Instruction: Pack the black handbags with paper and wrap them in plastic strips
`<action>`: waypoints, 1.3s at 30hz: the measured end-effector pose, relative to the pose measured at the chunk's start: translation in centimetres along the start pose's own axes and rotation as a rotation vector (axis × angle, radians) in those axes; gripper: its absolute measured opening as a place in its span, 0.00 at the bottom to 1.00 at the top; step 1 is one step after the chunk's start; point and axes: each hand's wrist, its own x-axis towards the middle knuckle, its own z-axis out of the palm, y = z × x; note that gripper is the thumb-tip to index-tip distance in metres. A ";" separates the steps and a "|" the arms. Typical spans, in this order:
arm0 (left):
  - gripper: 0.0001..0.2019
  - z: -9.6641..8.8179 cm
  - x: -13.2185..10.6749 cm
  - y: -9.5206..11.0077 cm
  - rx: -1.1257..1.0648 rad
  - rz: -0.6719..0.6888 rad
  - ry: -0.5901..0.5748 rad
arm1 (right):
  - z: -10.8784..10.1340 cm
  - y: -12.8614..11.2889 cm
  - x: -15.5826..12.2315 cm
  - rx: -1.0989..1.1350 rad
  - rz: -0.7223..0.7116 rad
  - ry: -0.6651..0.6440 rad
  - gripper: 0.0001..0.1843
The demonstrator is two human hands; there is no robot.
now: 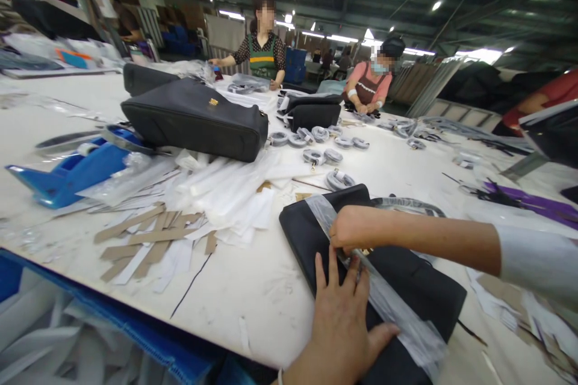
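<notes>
A black handbag (406,289) lies flat on the white table in front of me. Along its length runs a strip of translucent plastic film (401,310). My left hand (341,313) rests palm down on the bag and film, fingers spread. From the right, my right hand (354,225) reaches over with curled fingers and pinches the film near the left fingertips. Part of a gold clasp (366,251) shows just beside that hand. A plastic-wrapped handle (409,204) lies behind the bag's far edge.
Another black handbag (194,117) lies on white foam sheets (226,189), near a blue tape dispenser (76,171). Card strips (149,237) and several wrapped strap coils (320,134) are scattered about. Co-workers (266,51) stand across the table (217,307). A blue-edged bin sits below its front edge.
</notes>
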 end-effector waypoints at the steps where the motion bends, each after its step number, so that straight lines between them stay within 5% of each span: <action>1: 0.36 0.0 0.0 0.0 -0.001 -0.002 0.000 | 0.2 0.1 0.2 -0.012 -0.009 0.002 0.04; 15: 0.35 -0.1 0.1 -0.1 -0.040 0.001 -0.085 | -0.4 4.6 2.8 -0.096 -0.158 0.130 0.07; 18: 0.36 -0.4 0.1 -0.1 -0.038 -0.005 -0.109 | -0.2 6.7 3.2 -0.080 -0.108 0.187 0.08; 21: 0.36 -0.6 0.0 -0.1 -0.033 0.004 -0.112 | 0.1 7.6 2.1 -0.049 0.093 0.315 0.12; 24: 0.35 -0.6 -0.2 -0.1 0.007 0.013 -0.109 | 1.3 6.2 0.2 0.034 0.336 0.507 0.27; 26: 0.35 -0.6 -0.2 -0.1 0.039 0.013 -0.099 | 2.7 4.7 -0.7 0.144 0.376 0.575 0.45; 28: 0.35 -0.4 0.0 -0.2 0.055 0.013 -0.078 | 4.2 3.9 -0.9 0.272 0.369 0.554 0.58; 31: 0.36 0.6 0.3 -0.7 0.072 0.021 -0.042 | 5.7 4.4 -0.1 0.443 0.403 0.469 0.64; 35: 0.38 2.9 0.8 -1.8 0.170 0.020 -0.003 | 5.8 6.3 1.0 0.617 0.486 0.481 0.62; 39: 0.33 5.1 1.8 -3.2 0.351 0.011 0.124 | 5.6 6.3 0.7 0.642 0.641 0.650 0.29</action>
